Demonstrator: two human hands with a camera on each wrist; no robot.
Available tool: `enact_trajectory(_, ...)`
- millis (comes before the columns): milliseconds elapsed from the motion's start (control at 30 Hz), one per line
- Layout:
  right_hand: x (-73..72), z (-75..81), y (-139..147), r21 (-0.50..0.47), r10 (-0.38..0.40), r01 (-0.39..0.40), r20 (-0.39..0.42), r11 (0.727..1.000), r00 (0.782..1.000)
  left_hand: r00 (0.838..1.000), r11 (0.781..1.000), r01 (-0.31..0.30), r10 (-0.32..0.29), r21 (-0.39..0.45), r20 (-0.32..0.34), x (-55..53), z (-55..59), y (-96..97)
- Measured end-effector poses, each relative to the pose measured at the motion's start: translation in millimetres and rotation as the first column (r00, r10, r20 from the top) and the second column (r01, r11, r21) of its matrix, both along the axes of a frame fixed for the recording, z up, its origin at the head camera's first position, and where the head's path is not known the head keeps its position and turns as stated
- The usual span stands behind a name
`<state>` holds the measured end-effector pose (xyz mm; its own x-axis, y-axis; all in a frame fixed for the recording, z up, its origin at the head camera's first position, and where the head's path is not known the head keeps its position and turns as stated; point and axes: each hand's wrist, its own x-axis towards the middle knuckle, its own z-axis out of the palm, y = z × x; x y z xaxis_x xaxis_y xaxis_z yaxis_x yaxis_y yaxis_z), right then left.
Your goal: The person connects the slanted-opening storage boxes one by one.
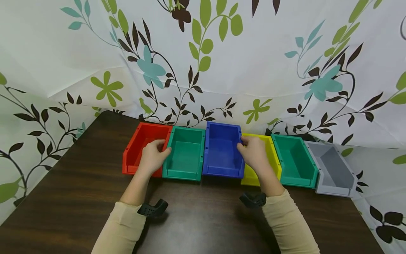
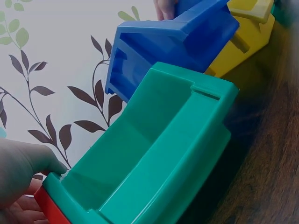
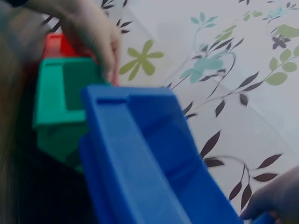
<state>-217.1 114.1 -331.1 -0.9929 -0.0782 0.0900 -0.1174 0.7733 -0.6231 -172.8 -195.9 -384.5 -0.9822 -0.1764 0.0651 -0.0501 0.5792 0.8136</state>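
Observation:
My left hand (image 1: 152, 155) pinches the adjoining side walls of the red bin (image 1: 134, 146) and the left green bin (image 1: 185, 153). Its thumb is on the green side, with the fingers on the red side, as the left wrist view shows. With thumb and fingers, my right hand (image 1: 252, 151) grips the right rim of the blue bin (image 1: 223, 153). In the left wrist view the blue bin (image 2: 173, 37) stands higher than the green one and at a tilt. Part of the yellow bin (image 1: 273, 155) is hidden behind my right hand.
A second green bin (image 1: 293, 155) and a grey bin (image 1: 336, 169) continue the row to the right. All stand along the back of a dark wooden table (image 1: 203, 218). Behind them hangs a white cloth (image 1: 253, 63) with printed leaves.

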Motion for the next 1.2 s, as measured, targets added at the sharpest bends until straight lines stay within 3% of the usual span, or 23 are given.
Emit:
enact_trajectory(233, 4.5, -1.9, -6, 0.126, 0.08, -0.075, -0.035, 0.989, 0.996, 1.0, 1.0, -0.001, 0.001, -0.004, -0.003, 0.6, 0.6, -0.5)
enact_trajectory(333, 7.9, 0.8, -17, 0.177, 0.181, -0.162, -0.091, 0.971, 0.979, 1.0, 1.0, -0.005, 0.005, -0.007, 0.003, 0.6, 0.5, -0.9)
enact_trajectory(400, 8.5, 1.2, -24, 0.198, 0.291, -0.263, -0.126, 0.944, 0.949, 1.0, 1.0, -0.007, 0.007, -0.004, 0.011, 0.5, -0.5, -0.9)
enact_trajectory(533, 4.5, -1.4, -35, 0.217, 0.503, -0.469, -0.142, 0.856, 0.853, 1.0, 1.0, -0.014, 0.013, 0.005, 0.014, -0.1, -1.4, -0.6)
enact_trajectory(633, 1.1, -4.5, -41, 0.23, 0.575, -0.54, -0.128, 0.81, 0.808, 1.0, 1.0, -0.013, 0.013, 0.005, 0.012, -0.3, -0.3, -0.6)
enact_trajectory(700, -0.4, -6.2, -43, 0.236, 0.596, -0.56, -0.122, 0.795, 0.794, 1.0, 1.0, -0.01, 0.01, 0.004, 0.013, -0.5, 0.6, -0.8)
enact_trajectory(833, -2.3, -8.1, -45, 0.235, 0.609, -0.573, -0.12, 0.785, 0.784, 1.0, 1.0, -0.007, 0.007, 0.005, 0.013, -1.4, 0.2, -0.4)
enact_trajectory(1200, -5.2, -13.2, -50, 0.266, 0.603, -0.569, -0.062, 0.778, 0.796, 0.999, 1.0, -0.017, 0.017, 0.007, 0.031, -1.8, -1.6, -1.1)
